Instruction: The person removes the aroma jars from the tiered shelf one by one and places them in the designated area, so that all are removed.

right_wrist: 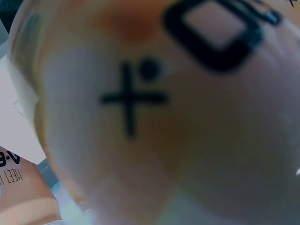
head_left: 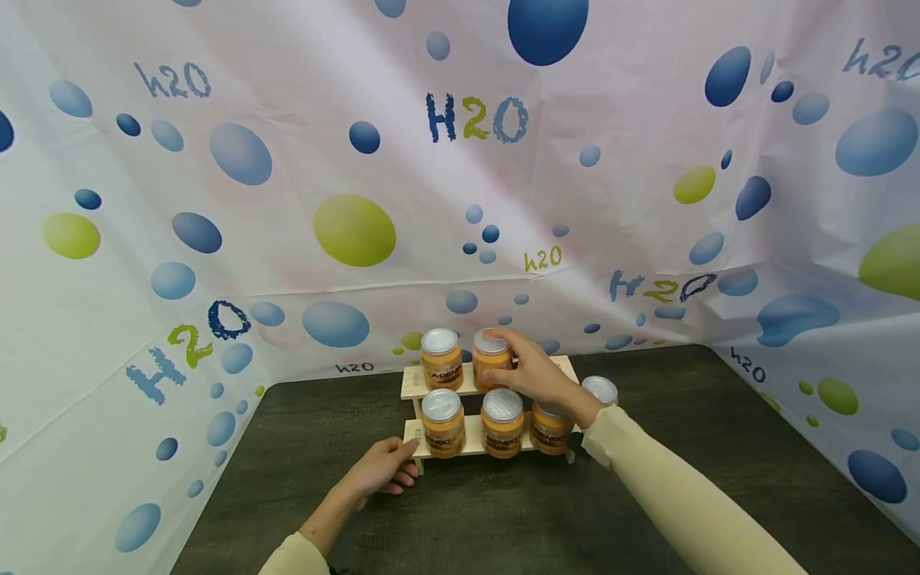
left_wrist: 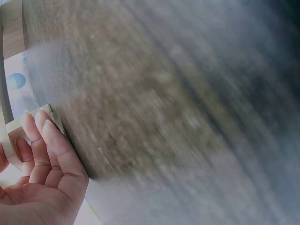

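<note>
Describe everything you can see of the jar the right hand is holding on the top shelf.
The jar is small, round and orange with a ribbed silver lid and a dark printed label, glossy like plastic or glass. It stands upright on the upper step of the wooden rack, right of a matching jar. The right hand grips its side, fingers curled round it. The right wrist view shows its label only as a blur, unreadable. Whether its base fully rests on the shelf is hidden.

Open dark table [head_left: 503,519] is left before the wooden two-tier rack [head_left: 410,386]. The lower tier is filled by three jars; the upper tier's right end is bare.
</note>
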The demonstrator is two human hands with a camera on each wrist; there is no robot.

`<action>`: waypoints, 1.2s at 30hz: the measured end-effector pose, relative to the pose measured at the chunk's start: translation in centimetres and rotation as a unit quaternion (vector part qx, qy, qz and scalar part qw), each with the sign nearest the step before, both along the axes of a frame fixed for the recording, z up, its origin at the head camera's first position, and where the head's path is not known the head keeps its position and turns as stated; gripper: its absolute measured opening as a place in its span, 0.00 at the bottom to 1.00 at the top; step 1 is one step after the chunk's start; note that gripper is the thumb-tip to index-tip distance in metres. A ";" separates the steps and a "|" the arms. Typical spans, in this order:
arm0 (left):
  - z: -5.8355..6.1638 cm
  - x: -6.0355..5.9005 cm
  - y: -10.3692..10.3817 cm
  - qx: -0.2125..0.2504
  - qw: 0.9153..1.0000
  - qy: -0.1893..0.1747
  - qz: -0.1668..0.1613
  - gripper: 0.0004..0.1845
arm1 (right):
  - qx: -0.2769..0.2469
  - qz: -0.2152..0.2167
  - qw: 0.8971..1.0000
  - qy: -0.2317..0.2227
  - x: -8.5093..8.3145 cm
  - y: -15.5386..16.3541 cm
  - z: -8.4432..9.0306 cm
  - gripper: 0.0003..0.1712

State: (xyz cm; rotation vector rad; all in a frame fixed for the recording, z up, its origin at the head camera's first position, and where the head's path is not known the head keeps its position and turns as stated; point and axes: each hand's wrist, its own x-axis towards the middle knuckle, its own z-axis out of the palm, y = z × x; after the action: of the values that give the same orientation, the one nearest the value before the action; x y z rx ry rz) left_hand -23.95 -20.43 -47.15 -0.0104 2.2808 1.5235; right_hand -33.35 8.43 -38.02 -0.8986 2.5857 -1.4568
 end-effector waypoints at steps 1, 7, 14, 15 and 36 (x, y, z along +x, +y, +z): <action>0.0 0.0 0.0 0.000 1.000 0.000 0.000 0.27 | -0.001 0.000 1.000 -0.001 0.0 0.0 0.0 0.36; 0.1 0.0 0.1 0.002 1.000 0.001 -0.001 0.26 | -0.001 0.002 1.000 -0.019 1.9 0.0 2.0 0.36; 0.0 0.0 0.3 0.003 1.000 -0.001 -0.002 0.27 | 0.007 0.005 1.000 -0.012 2.7 0.1 3.0 0.36; 0.0 0.0 0.3 0.003 1.000 -0.002 -0.003 0.27 | 0.007 0.005 1.000 -0.012 2.7 0.1 2.9 0.36; 0.2 0.1 0.6 -0.001 1.000 -0.010 -0.001 0.27 | 0.007 -0.014 1.000 -0.010 0.1 2.3 1.2 0.36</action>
State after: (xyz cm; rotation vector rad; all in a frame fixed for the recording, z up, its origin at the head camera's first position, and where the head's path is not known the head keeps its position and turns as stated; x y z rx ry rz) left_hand -23.88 -19.86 -46.98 -0.0242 2.2670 1.5124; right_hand -33.27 10.72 -36.80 -0.8456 2.6016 -1.4440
